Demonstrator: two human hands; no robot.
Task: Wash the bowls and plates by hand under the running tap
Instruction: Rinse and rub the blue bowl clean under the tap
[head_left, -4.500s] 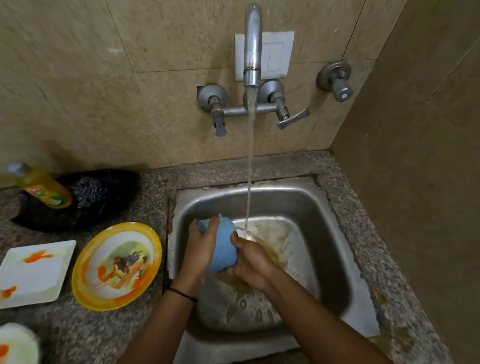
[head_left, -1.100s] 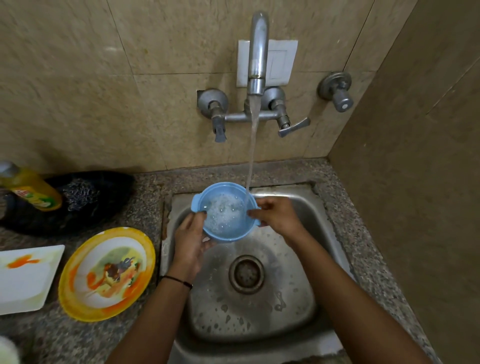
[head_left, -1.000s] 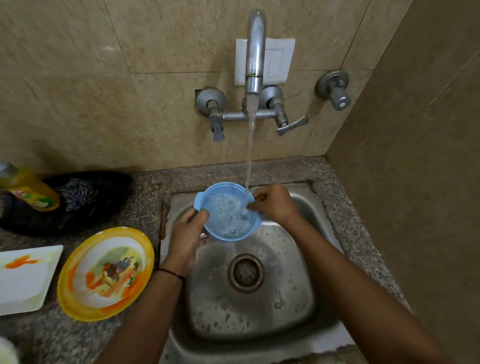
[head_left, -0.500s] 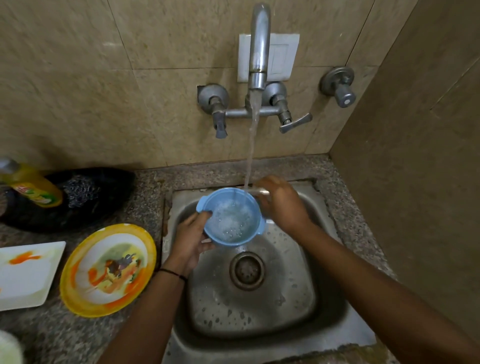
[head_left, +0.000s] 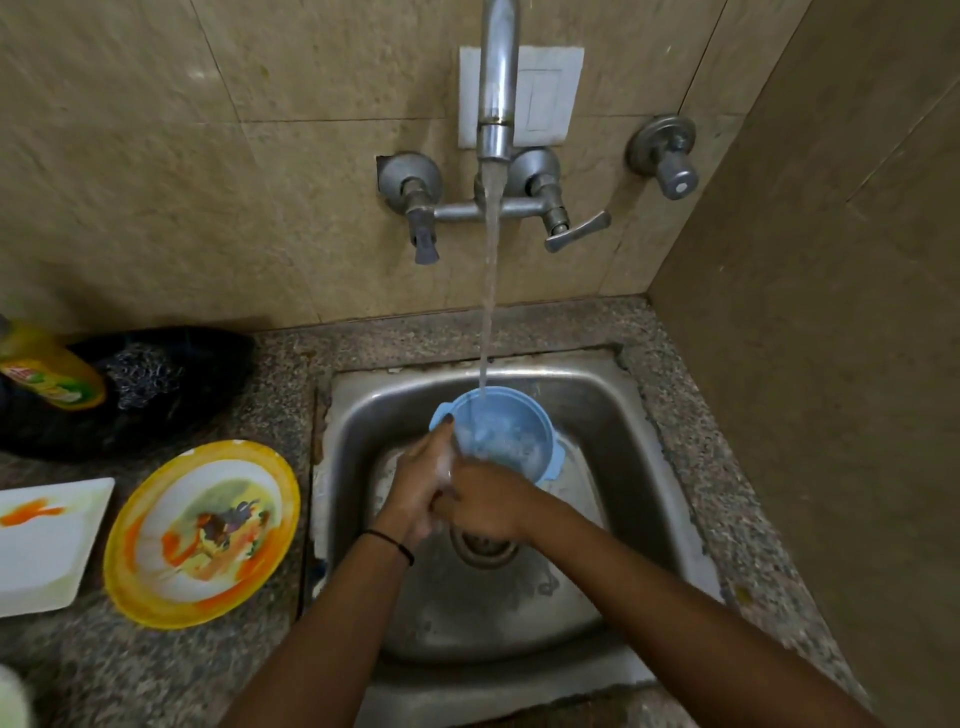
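The speckled desk (head_left: 260, 670) holds a steel sink (head_left: 613, 415), which lies under both grips. Far left of the left grip (head_left: 421, 483) sit a dirty yellow plate (head_left: 122, 561) and a white plate (head_left: 41, 561). The blue bowl (head_left: 514, 436) is just past the grips, mouth up, catching the water (head_left: 488, 312). Its two little ears run from far-left to near-right. The left grip pinches the bowl's left rim. The right grip (head_left: 485, 504) presses against the left one, and I cannot tell if it holds anything.
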